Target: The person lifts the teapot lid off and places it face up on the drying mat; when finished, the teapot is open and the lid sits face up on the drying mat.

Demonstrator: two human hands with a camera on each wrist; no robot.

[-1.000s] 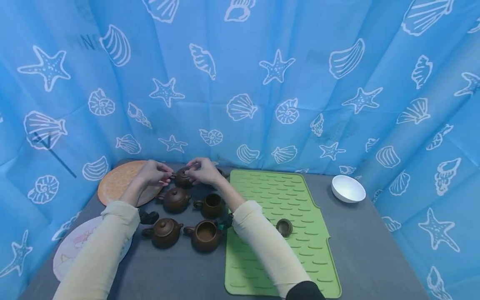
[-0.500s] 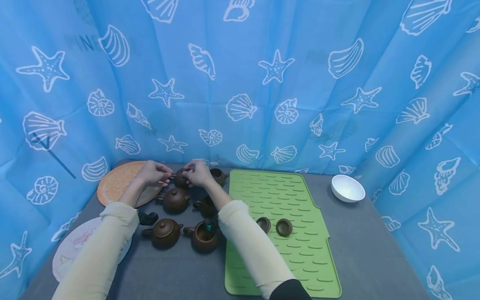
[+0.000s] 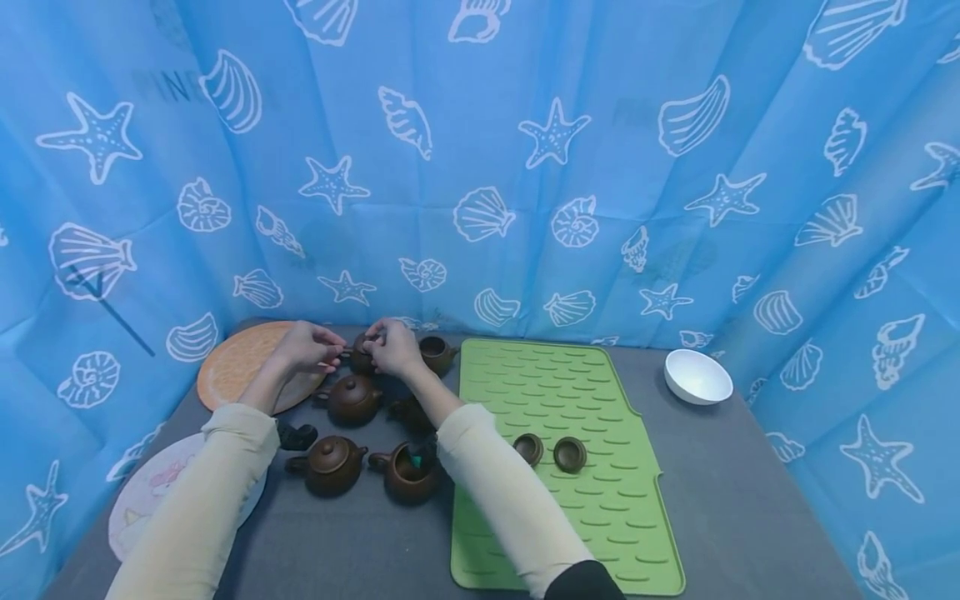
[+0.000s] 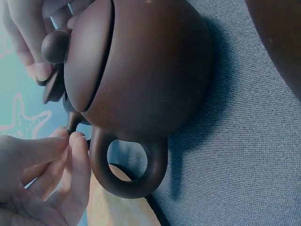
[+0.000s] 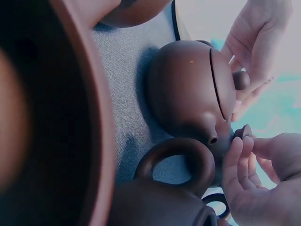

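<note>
At the back left of the table stands a small brown teapot [image 3: 362, 360], partly covered by both hands. My left hand [image 3: 306, 347] pinches its handle [image 4: 73, 123] between thumb and fingers. With the fingertips of my right hand [image 3: 396, 348], I pinch the teapot's small lid [image 4: 55, 88], which looks tilted at the pot's mouth. Whether lid and rim touch is hidden. Just in front sits a lidded brown teapot [image 3: 352, 400], large in the left wrist view. Another lidded teapot [image 3: 332, 465] stands nearer me.
Open brown pots stand alongside: one at the back [image 3: 437, 353], one at the front [image 3: 408, 475], another [image 3: 412, 414] partly under my right wrist. Two small round brown pieces [image 3: 570, 455] lie on the green mat [image 3: 555, 383]. Also there: a white bowl [image 3: 698, 377], an orange round mat [image 3: 234, 362], a pale round mat [image 3: 146, 500].
My right hand has moved slightly left with the lid, and its forearm now uncovers the second brown piece on the green mat and the back open pot. My left hand keeps its place.
</note>
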